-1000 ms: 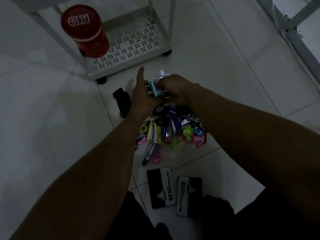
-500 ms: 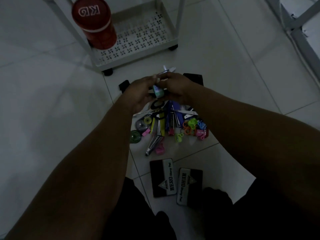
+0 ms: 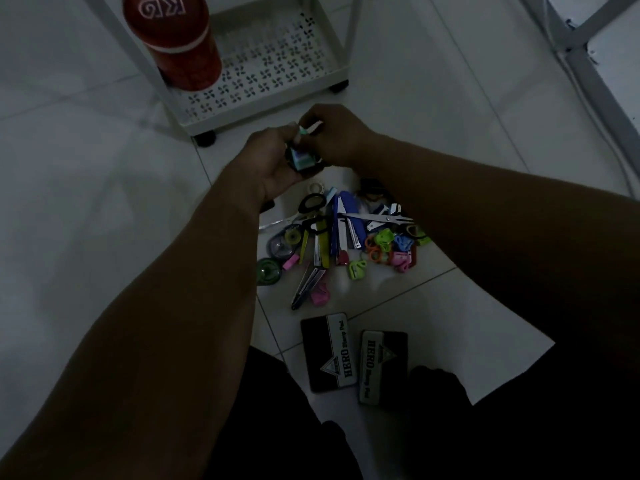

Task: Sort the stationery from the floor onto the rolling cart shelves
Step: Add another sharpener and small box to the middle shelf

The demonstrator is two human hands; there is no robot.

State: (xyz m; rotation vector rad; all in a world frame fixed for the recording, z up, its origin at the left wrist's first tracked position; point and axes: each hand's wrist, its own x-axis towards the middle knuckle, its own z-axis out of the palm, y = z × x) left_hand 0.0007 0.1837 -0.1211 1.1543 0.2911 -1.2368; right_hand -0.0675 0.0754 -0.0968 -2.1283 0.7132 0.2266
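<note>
Just above the stationery pile (image 3: 346, 237), toward twelve o'clock, both hands meet. Curled fingers of the left hand (image 3: 266, 161) hold a small teal-and-black item (image 3: 300, 160), perhaps a tape dispenser; the dim light blurs it. The right hand (image 3: 337, 136) pinches a white strip (image 3: 314, 127) at its top. At eleven o'clock, the rolling cart (image 3: 277, 98) holds a red canister (image 3: 173, 39). Two HERO stamp pads (image 3: 353, 355) lie at six o'clock.

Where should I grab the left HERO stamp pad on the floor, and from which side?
Take the left HERO stamp pad by its two long edges, from above. It lies flat on the floor, apart from its twin, so both edges look reachable.
</note>
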